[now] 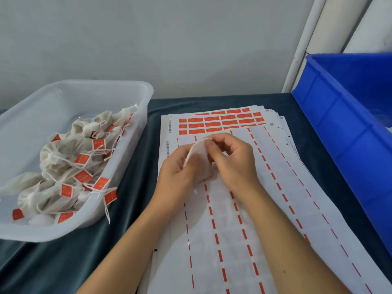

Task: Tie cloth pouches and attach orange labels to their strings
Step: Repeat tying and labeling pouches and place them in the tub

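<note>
In the head view, much was hard to read. The small off-white cloth pouch (198,161) was held above the label sheets, and both hands covered a good part of it; its string could not be made out. The left hand (177,174) had its grip closed round the pouch's lower left side, thumb lying over the cloth. The right hand (231,159) had its grip narrow, fingertips pinching the pouch's upper edge, though what lay between those fingertips was blurred. Whether the pouch was filled could not be told.

The clear plastic rectangular tub (135,96) stood at the left on the dark teal cloth-covered surface (131,187). In it lay a heap of tied cloth pouches with orange labels (82,159) on their strings, piled toward the tub's right wall; one string hung over the near rim. The tub's left end was cut off by the frame.

The blue plastic crate (339,115) stood at the right, cut off too, its contents not visible.

The stack of white label sheets (233,219) lay between the two containers, with unpeeled orange labels (220,122) remaining only in the far rows.
</note>
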`<state>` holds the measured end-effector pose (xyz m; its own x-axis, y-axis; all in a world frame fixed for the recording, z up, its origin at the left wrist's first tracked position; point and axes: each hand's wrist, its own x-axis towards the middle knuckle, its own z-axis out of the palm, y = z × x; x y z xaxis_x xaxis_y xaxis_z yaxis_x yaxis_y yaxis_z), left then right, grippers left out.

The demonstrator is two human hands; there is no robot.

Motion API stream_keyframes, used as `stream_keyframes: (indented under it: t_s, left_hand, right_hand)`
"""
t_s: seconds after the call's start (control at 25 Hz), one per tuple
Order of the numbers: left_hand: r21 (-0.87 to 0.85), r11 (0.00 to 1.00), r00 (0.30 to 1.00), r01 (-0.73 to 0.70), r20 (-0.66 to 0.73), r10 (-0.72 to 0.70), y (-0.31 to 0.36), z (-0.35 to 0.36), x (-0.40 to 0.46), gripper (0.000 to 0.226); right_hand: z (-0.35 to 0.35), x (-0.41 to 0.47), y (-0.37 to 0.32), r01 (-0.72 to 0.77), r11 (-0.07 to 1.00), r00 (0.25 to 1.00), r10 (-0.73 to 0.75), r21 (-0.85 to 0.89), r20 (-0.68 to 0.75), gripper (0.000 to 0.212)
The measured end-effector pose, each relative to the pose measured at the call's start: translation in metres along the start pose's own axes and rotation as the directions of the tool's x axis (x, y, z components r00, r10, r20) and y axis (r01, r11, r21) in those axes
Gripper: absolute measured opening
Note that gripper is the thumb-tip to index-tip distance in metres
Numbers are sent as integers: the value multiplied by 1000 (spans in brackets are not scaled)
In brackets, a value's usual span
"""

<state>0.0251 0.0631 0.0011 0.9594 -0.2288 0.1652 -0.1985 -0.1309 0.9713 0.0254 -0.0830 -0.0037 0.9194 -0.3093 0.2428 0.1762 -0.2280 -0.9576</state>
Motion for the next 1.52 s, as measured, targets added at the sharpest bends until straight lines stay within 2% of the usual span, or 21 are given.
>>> stream_keyframes:
  t_s: [0.12,0.32,0.48,0.68,0.72,0.8,0.88,0.96,1.0,1.08,1.28,1.4,1.52]
  left_hand:
    - [-120,986,992,118,-18,-121,0,-2,0,35]
    - [-269,955,987,127,-64,-149,-2,-3,3,35]
    - [-275,958,987,84,-108,-118,-3,-3,4,31]
    - [-191,977,983,95,-135,-122,-2,1,3,30]
    - [-195,975,982,105,-132,-132,-2,1,3,31]
    - [-243,961,981,135,-101,-163,-2,-1,3,35]
    - [-316,937,982,150,-61,-177,0,-3,3,38]
    - [-296,948,989,115,-52,-136,2,-4,2,39]
    - [-250,965,994,83,-46,-98,2,-4,0,39]
    - [-172,985,1000,16,-14,-18,1,-3,-3,40]
    - [-232,971,997,54,70,-39,0,-4,-4,40]
    - [-185,982,995,42,95,-25,2,-3,-3,39]
    - [-109,992,988,55,151,-38,0,-1,-3,42]
  right_hand:
    - [-5,4,-7,-28,999,999,28,20,-46,6]
    - [-14,19,-22,27,993,999,-24,-114,25,8]
    - [-20,22,-22,15,981,1000,-9,-193,30,15]
    - [-26,14,-14,10,947,1000,-6,-321,11,4]
    - [-26,10,-14,30,932,998,-46,-362,-34,11]
    - [-23,1,-16,166,864,966,-238,-475,-96,27]
    - [-14,-9,-17,367,739,910,-412,-566,51,39]
    - [-4,-18,-15,469,661,878,-419,-586,231,49]
    - [-1,-21,-12,484,652,873,-411,-584,264,51]
    - [-1,-23,-8,495,683,865,-443,-537,234,45]
    - [-10,-21,2,558,692,803,-590,-459,85,25]
    - [-11,-25,0,505,773,843,-537,-384,28,18]
    - [-14,-27,-5,384,907,921,-388,-170,12,21]
